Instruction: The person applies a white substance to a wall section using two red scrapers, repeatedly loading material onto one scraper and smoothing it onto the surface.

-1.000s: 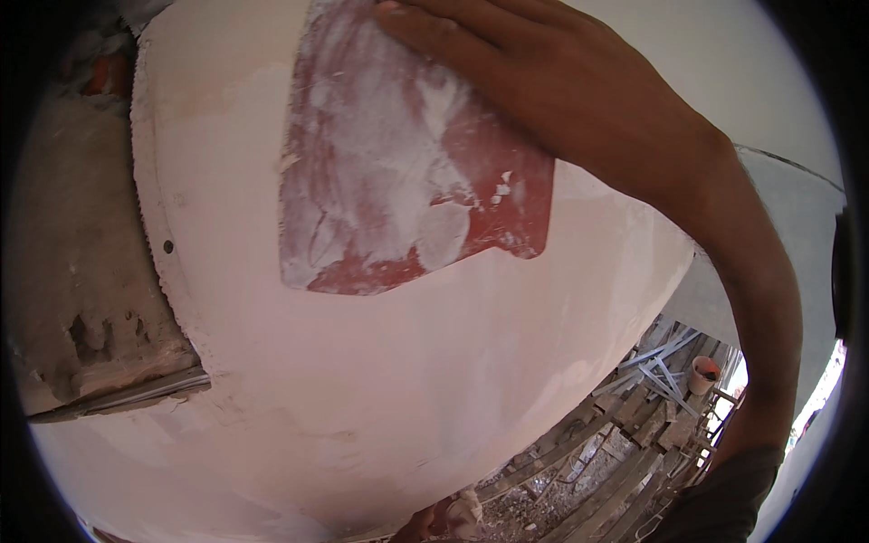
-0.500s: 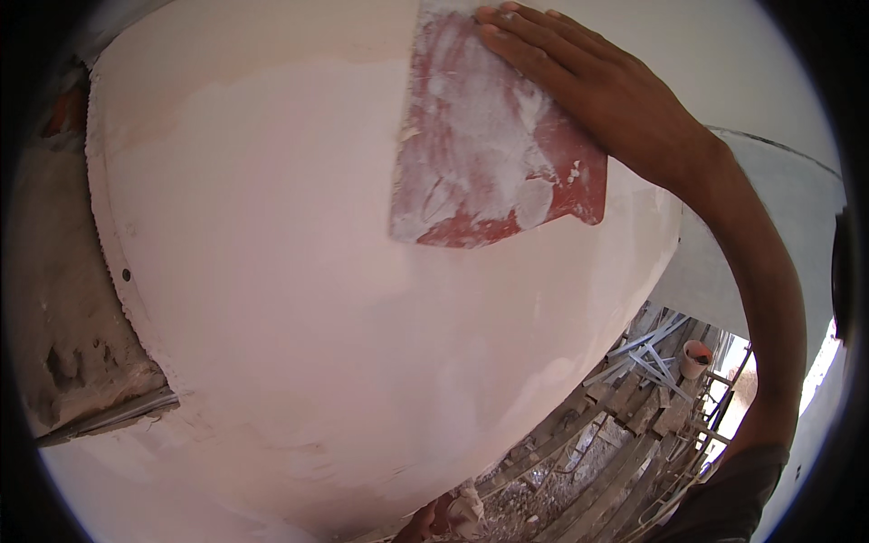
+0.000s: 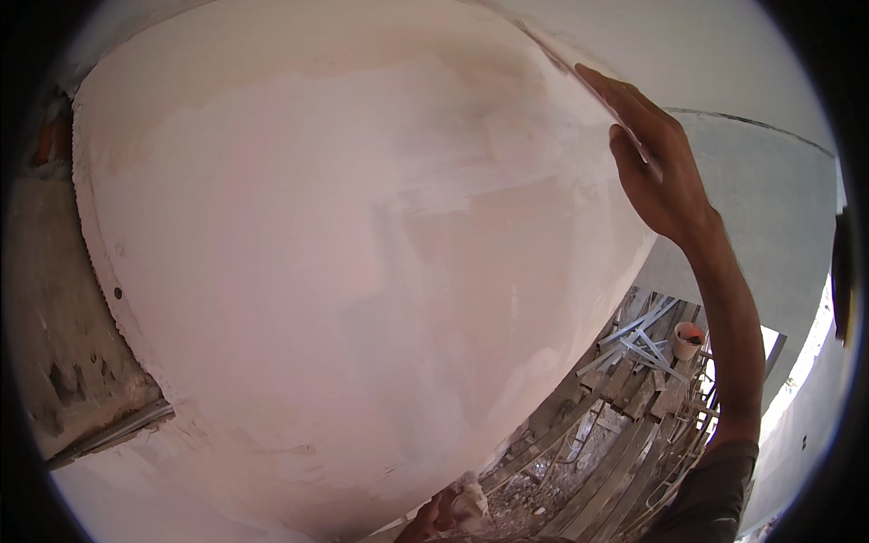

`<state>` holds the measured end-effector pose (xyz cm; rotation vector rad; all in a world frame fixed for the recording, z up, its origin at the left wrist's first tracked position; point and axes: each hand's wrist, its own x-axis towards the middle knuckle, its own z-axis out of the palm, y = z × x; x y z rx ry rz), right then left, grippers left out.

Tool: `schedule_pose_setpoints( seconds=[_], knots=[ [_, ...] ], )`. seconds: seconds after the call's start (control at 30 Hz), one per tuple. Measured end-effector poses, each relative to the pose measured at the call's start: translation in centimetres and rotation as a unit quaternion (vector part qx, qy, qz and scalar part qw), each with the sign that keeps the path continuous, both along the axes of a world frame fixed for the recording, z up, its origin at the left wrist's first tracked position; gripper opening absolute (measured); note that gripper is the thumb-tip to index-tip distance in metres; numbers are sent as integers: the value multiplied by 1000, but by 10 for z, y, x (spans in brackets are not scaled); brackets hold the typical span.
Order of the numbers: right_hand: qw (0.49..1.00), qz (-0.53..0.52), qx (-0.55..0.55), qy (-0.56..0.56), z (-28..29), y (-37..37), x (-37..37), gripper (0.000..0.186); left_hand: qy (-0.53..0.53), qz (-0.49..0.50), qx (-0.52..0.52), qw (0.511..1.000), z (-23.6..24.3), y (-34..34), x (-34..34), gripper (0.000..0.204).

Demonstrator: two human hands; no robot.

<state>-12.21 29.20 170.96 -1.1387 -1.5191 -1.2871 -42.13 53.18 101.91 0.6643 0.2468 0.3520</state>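
A broad pinkish plastered surface (image 3: 272,226) fills most of the view, with smooth damp-looking patches and a darker band at upper right. My right hand (image 3: 659,167) is at its upper right edge, thumb and fingers closed on a red plastic plastering float (image 3: 556,58). The float is turned nearly edge-on, so only a thin line of it shows, and whether it touches the surface I cannot tell. At the bottom, my left hand (image 3: 433,514) is partly visible, closed beside a pale, plaster-like lump (image 3: 469,500). What it grips is mostly hidden.
Below right lie wooden planks (image 3: 602,466), grey metal strips (image 3: 641,342) and an orange bucket (image 3: 688,340). A grey wall (image 3: 765,208) stands at right. Along the left, the plaster ends in a rough edge beside a bare brown recess (image 3: 72,308).
My right hand has moved right and slightly down, tilting the float from flat-facing to nearly edge-on. The stretch of plaster it covered is now visible. My left hand stays low.
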Motion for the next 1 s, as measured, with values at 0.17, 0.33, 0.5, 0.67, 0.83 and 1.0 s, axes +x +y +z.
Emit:
schedule_pose_setpoints(
  seconds=[0.17, 0.33, 0.5, 0.67, 0.83, 1.0],
  knots=[
    [968, 67, 0, 240, -1, -1, -20, 17, 5, -15, 0, 1000, -5, 0, -8, 76],
    [972, 6, 3, 236, 7, -12, -31, 26, 10, -25, -4, 1000, -5, -5, -14, 76],
    [963, -29, -59, 260, 16, -4, -65, 39, 11, -10, -4, 1000, -7, -5, -30, 75],
    [991, 50, -53, -117, 37, 22, -105, 51, 9, -17, -5, 1000, -8, -9, -35, 75],
    [984, 40, 38, -170, 29, 50, -104, 56, 7, -24, -1, 1000, -8, -5, -34, 75],
    [989, 50, -80, -116, -2, 26, -98, 64, 13, -26, -4, 1000, -17, -6, -46, 75]
  ],
)
